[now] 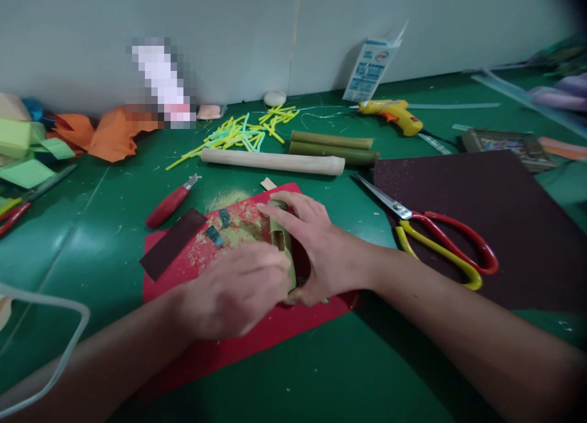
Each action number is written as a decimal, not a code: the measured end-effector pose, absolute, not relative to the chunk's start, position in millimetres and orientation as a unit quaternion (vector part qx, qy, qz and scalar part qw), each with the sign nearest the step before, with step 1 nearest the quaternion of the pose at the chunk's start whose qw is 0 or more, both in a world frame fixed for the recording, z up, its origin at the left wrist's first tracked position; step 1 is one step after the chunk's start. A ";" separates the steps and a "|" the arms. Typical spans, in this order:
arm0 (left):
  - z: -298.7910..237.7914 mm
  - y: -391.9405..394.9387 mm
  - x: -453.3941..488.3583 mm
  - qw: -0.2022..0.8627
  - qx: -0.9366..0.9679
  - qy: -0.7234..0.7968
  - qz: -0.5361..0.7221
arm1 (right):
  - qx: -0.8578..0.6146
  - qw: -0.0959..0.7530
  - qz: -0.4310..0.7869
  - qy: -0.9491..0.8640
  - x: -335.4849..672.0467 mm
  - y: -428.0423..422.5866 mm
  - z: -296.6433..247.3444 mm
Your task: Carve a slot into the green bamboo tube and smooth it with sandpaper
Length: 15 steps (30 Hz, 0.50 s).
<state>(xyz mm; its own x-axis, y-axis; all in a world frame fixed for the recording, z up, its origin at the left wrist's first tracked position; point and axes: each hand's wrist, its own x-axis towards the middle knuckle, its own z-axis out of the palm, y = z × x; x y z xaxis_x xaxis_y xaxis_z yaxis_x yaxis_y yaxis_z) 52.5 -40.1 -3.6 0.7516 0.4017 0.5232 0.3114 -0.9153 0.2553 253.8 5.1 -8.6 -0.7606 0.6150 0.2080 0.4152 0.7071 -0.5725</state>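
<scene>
R hand [323,249]: fingers round grn notched bamboo pc [276,221], over flat red sheet [284,325]
L hand [243,288]: curled, contents can't tell
Notch [278,239]: looks cut; remainder unclear

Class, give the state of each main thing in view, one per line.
Bamboo piece: held, hole cut
Right hand: gripping bamboo piece
Left hand: curled, blurred
Knife: uncovered
Scissors: lying flat
Glue gun: lying down
Red sheet: littered with shavings
Brown sheet: flat
</scene>
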 end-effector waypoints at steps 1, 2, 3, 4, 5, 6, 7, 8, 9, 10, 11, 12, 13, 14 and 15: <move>-3.1 -40.4 52.5 0.080 0.935 0.186 0.291 | -0.283 0.195 0.251 -0.905 253.8 5.1 -8.8; -2.6 -40.3 52.7 0.077 0.936 0.183 0.291 | -0.282 0.195 0.247 -0.906 253.9 5.1 -9.0; -2.3 -39.8 52.8 0.068 0.935 0.183 0.296 | -0.282 0.195 0.244 -0.907 253.9 5.1 -9.2; -2.2 -39.0 52.9 0.056 0.933 0.183 0.305 | -0.282 0.195 0.243 -0.907 254.0 5.1 -9.5; -2.4 -38.4 52.8 0.046 0.931 0.183 0.314 | -0.283 0.196 0.244 -0.907 254.0 5.1 -9.7; -2.7 -38.0 52.6 0.042 0.928 0.187 0.318 | -0.284 0.198 0.245 -0.906 254.0 5.1 -9.8; -3.0 -38.1 52.1 0.045 0.928 0.192 0.315 | -0.284 0.201 0.245 -0.905 254.0 5.2 -10.0; -3.4 -38.5 51.5 0.052 0.930 0.196 0.306 | -0.283 0.202 0.245 -0.905 254.0 5.2 -10.1; -3.7 -38.9 51.0 0.057 0.932 0.196 0.299 | -0.282 0.203 0.243 -0.906 254.0 5.3 -10.2; -3.8 -38.9 50.6 0.060 0.934 0.197 0.293 | -0.281 0.203 0.241 -0.907 254.0 5.5 -10.3; -3.9 -38.4 50.5 0.058 0.935 0.197 0.291 | -0.280 0.201 0.239 -0.908 254.1 5.6 -10.5; -3.8 -37.4 50.7 0.050 0.934 0.196 0.294 | -0.281 0.200 0.238 -0.908 254.2 5.8 -10.8; -3.7 -36.1 51.0 0.038 0.933 0.199 0.298 | -0.283 0.199 0.238 -0.908 254.3 6.1 -11.0; -3.7 -35.1 51.4 0.026 0.931 0.204 0.300 | -0.286 0.199 0.238 -0.907 254.4 6.3 -11.3; -3.6 -34.6 51.7 0.022 0.930 0.210 0.301 | -0.289 0.199 0.238 -0.906 254.5 6.5 -11.5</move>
